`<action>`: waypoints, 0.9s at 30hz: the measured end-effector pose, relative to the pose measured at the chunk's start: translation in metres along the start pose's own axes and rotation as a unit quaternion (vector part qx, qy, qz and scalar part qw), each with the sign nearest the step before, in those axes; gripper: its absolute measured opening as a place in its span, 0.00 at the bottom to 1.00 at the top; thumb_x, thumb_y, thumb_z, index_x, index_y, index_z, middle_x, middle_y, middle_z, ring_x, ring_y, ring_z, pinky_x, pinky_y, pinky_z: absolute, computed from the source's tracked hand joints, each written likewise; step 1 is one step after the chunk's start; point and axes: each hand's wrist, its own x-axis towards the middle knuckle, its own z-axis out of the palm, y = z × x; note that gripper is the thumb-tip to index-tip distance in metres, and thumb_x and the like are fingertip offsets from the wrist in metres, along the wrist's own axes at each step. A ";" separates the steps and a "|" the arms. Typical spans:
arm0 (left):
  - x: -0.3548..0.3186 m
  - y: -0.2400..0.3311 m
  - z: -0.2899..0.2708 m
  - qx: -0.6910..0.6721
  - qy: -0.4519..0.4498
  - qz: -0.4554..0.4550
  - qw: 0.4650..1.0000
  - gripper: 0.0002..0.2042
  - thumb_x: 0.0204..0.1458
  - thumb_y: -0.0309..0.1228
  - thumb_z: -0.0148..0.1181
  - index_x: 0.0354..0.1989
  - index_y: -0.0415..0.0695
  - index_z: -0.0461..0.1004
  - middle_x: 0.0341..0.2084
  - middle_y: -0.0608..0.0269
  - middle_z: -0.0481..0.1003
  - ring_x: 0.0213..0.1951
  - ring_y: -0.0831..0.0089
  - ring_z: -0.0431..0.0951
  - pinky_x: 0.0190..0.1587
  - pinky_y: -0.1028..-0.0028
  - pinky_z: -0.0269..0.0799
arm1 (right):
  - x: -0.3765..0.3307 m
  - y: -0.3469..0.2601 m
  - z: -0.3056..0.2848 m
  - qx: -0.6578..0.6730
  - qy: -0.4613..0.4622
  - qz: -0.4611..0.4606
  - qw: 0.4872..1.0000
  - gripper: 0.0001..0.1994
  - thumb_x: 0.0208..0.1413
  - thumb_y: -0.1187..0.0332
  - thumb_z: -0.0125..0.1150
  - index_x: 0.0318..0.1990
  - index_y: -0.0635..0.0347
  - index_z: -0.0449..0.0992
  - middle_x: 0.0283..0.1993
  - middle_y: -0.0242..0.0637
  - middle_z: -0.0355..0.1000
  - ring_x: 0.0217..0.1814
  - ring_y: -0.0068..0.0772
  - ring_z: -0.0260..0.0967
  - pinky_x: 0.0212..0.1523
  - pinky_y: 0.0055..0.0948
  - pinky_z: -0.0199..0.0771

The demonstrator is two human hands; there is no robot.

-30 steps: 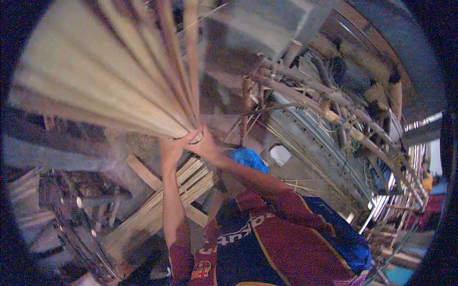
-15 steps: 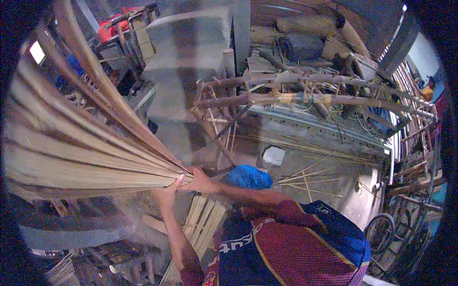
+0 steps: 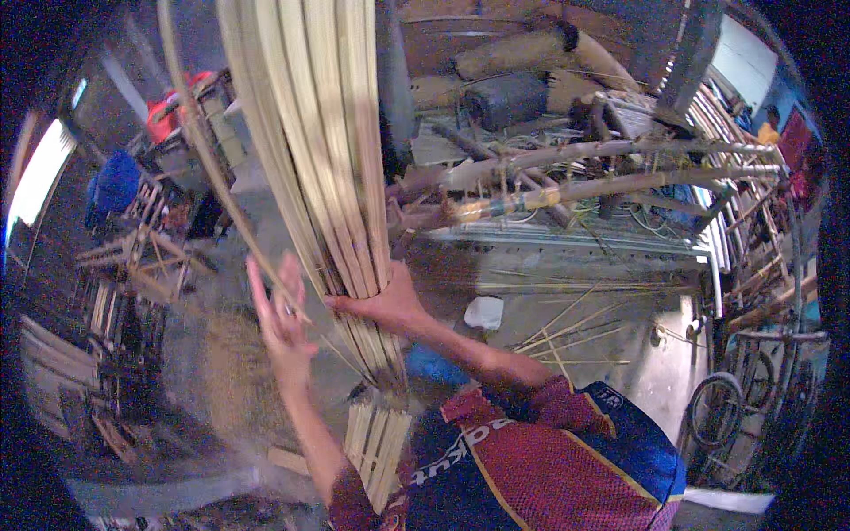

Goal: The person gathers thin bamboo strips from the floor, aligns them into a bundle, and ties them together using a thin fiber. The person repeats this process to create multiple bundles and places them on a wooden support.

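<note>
My right hand [image 3: 390,301] wraps around a thick bundle of pale, flat bamboo strips [image 3: 341,159] near its lower end, thumb across the front. The bundle stands steeply, rising past the top of the view, its lower ends near my lap. To its left, my left hand [image 3: 285,310] is raised with fingers stretched out and slightly blurred. One loose bamboo strip [image 3: 212,168], apart from the bundle, slants down across that hand; I see no fingers closed around it. Below lie more cut strips [image 3: 376,447] in a flat pile.
Thin sticks [image 3: 567,332] lie crossed on the floor at right, near a white scrap [image 3: 483,311] and a partly covered blue thing [image 3: 436,365]. A long pole frame [image 3: 602,181] spans the back. A wheel [image 3: 715,409] stands far right; wooden frames [image 3: 146,257] stand left.
The bundle has swung from fanned out at the left to nearly upright in front of me. My left hand has come off it and opened; my right hand still grips it.
</note>
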 end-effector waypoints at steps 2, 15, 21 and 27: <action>-0.042 -0.049 -0.034 0.077 -0.018 -0.078 0.994 0.59 0.38 0.37 0.78 0.74 0.48 0.36 0.67 0.51 0.56 0.68 0.61 0.56 0.67 0.60 0.55 | 0.009 -0.010 -0.025 0.012 0.032 -0.047 0.998 0.29 0.38 0.57 0.80 0.47 0.63 0.77 0.42 0.36 0.79 0.43 0.26 0.76 0.48 0.30 0.76; -0.173 -0.134 -0.056 0.234 -0.043 -0.179 0.955 0.50 0.35 0.28 0.76 0.69 0.38 0.50 0.58 0.51 0.67 0.55 0.61 0.72 0.57 0.63 0.69 | -0.013 -0.007 -0.098 0.163 0.142 -0.027 0.976 0.24 0.44 0.61 0.76 0.46 0.63 0.75 0.39 0.35 0.76 0.39 0.29 0.75 0.42 0.30 0.77; -0.244 -0.131 -0.099 0.391 0.081 -0.169 0.901 0.55 0.30 0.35 0.80 0.68 0.35 0.49 0.59 0.43 0.63 0.59 0.52 0.66 0.60 0.56 0.65 | 0.002 0.003 -0.133 0.292 0.155 0.027 0.943 0.23 0.48 0.58 0.72 0.48 0.61 0.74 0.39 0.38 0.77 0.37 0.32 0.77 0.41 0.33 0.79; -0.325 -0.132 -0.163 0.728 0.055 -0.092 0.678 0.65 0.21 0.48 0.82 0.70 0.38 0.46 0.64 0.38 0.53 0.67 0.40 0.49 0.67 0.46 0.50 | 0.009 0.010 -0.179 0.369 0.209 0.109 0.899 0.20 0.50 0.59 0.70 0.46 0.60 0.74 0.36 0.37 0.77 0.33 0.38 0.77 0.34 0.43 0.82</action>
